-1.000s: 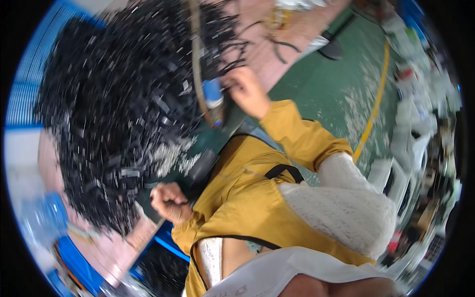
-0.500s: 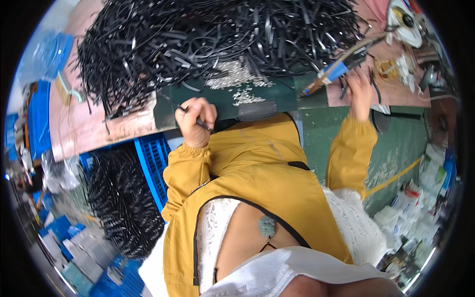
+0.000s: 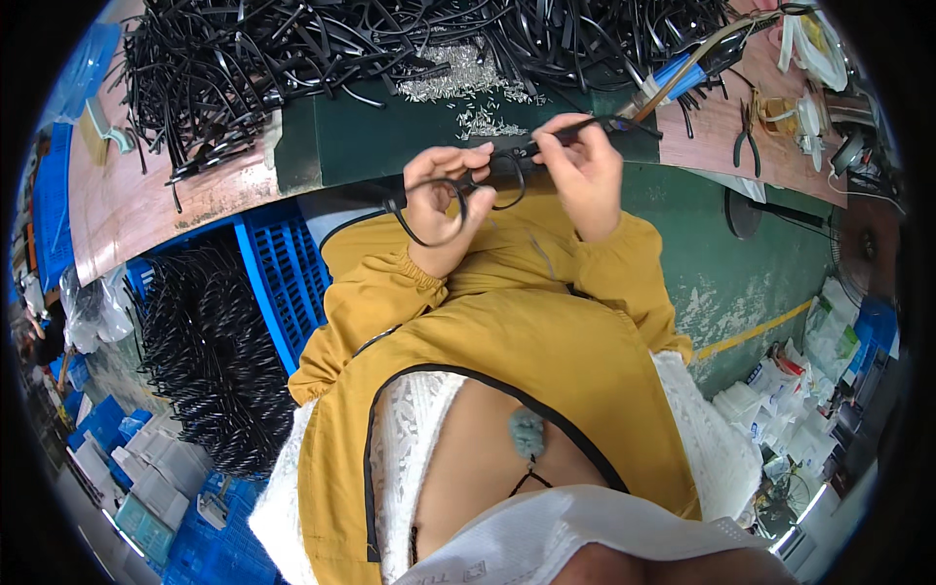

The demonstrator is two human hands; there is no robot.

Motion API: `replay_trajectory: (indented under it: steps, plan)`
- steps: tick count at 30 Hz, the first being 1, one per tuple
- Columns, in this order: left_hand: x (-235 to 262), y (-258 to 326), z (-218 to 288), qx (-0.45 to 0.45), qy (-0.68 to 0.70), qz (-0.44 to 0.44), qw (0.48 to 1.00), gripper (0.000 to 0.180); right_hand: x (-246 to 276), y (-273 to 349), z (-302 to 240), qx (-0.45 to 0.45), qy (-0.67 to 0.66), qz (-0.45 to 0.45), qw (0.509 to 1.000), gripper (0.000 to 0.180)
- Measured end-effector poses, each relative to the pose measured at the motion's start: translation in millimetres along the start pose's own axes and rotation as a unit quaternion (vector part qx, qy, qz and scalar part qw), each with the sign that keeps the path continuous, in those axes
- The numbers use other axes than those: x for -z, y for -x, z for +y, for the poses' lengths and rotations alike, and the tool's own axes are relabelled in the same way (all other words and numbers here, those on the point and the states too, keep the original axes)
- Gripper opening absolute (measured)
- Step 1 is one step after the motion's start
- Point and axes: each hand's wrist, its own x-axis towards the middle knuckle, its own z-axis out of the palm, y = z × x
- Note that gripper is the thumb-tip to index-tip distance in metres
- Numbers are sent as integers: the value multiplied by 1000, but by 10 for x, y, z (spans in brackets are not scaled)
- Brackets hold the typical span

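A black eyeglass frame with two round rims (image 3: 523, 185) is in my left hand (image 3: 439, 195), whose fingers are closed on it in front of the table edge. My right hand (image 3: 587, 180) pinches a slim black piece (image 3: 529, 151), apparently an eyeglass temple, with one end against the frame near the right rim. Blur and fingers hide the exact joint. Just beyond my hands, small silver pins (image 3: 487, 122) lie scattered on the dark green mat (image 3: 356, 146), near a larger silver heap (image 3: 453, 76).
A large pile of black temples (image 3: 322, 49) covers the table's far side. At right are a blue-taped tool (image 3: 678, 76) with a hose and dark-handled pliers (image 3: 746, 146). Below left, a blue crate (image 3: 283, 268) stands beside bundled black strips (image 3: 210, 361).
My right hand has left the pliers at the right and come to the middle with a black piece. My left hand has moved right and now holds the round-rimmed frame.
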Motion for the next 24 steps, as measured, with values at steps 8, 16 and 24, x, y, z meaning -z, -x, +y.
replay_trajectory:
  steps: [8, 16, 24]
  plan:
    - [-6, 111, -69, -38, -85, -4, 996, 57, -72, -48, 21, -43, -45, 11, 998, 14]
    - [-156, 62, 60, -17, -98, 26, 995, 53, -83, -15, 81, 7, 65, 7, 998, 8]
    - [156, -368, 479, 186, 138, 178, 956, 30, -281, -721, -569, -11, 85, -219, 972, 43]
